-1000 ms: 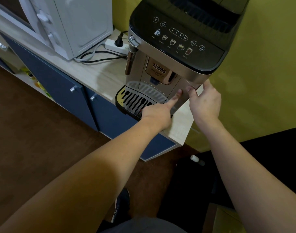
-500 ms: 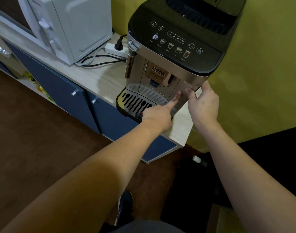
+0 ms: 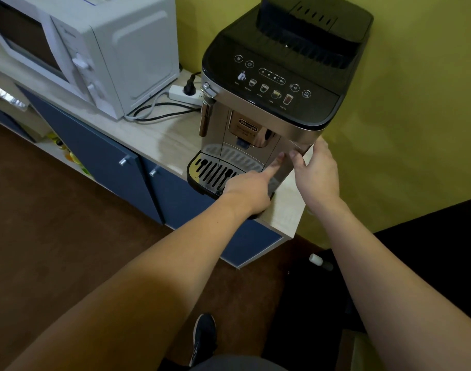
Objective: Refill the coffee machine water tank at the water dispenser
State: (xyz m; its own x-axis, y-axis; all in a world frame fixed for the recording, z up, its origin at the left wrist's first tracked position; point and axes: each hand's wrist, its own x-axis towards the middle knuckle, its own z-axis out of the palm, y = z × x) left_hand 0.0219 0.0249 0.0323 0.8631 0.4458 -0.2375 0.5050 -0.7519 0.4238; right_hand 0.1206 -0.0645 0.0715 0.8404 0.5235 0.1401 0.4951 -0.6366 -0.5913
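A silver and black coffee machine [image 3: 271, 103] stands at the right end of a light wooden counter [image 3: 154, 140]. Its water tank front panel [image 3: 290, 162] forms the machine's front right corner. My left hand [image 3: 251, 187] rests by the drip tray [image 3: 215, 170], its index finger pressed against that panel. My right hand [image 3: 318, 175] wraps around the same corner, fingertips on the front and thumb on the side. The tank sits inside the machine body. No water dispenser is in view.
A white microwave [image 3: 95, 49] stands to the left on the counter, with a power strip [image 3: 186, 93] and cables behind. Blue cabinet doors [image 3: 108, 159] lie below. A yellow wall [image 3: 416, 116] is close on the right. My shoe [image 3: 204, 336] is on the brown floor.
The view has shifted slightly, so the machine sits a little lower in frame. Both hands have stayed at the machine's front right corner with almost no movement.
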